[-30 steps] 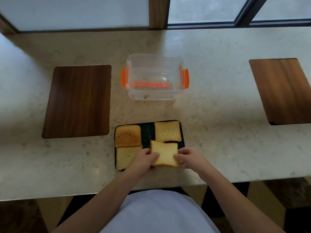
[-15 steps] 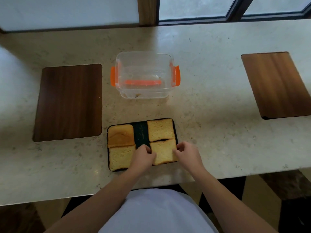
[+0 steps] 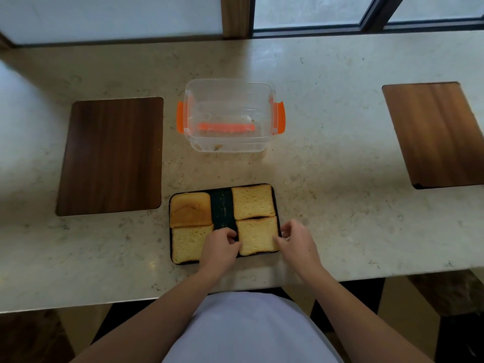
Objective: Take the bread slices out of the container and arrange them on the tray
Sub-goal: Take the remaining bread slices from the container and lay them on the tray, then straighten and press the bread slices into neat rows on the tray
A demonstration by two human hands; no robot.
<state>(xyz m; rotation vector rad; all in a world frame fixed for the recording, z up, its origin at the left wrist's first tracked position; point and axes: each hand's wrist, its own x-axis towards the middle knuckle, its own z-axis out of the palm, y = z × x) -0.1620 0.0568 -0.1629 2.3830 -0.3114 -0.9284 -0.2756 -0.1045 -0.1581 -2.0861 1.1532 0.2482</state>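
Observation:
A black tray [image 3: 221, 207] lies near the counter's front edge with several bread slices on it. A browner crust slice [image 3: 190, 209] is at back left, a pale slice [image 3: 186, 244] at front left, another slice [image 3: 252, 201] at back right. The front-right slice [image 3: 258, 235] lies flat on the tray. My left hand [image 3: 221, 246] pinches its left edge and my right hand [image 3: 296, 242] touches its right edge. The clear container [image 3: 227, 146] with orange latches stands behind the tray and holds only crumbs.
A dark wooden board [image 3: 110, 155] lies left of the container and a lighter one [image 3: 432, 132] at far right. The marble counter [image 3: 327, 205] ends just below the tray. A window frame runs along the back.
The slice I held above the tray's front has come down and shifted right, and now lies flat below the back-right slice. Both hands stayed at its edges.

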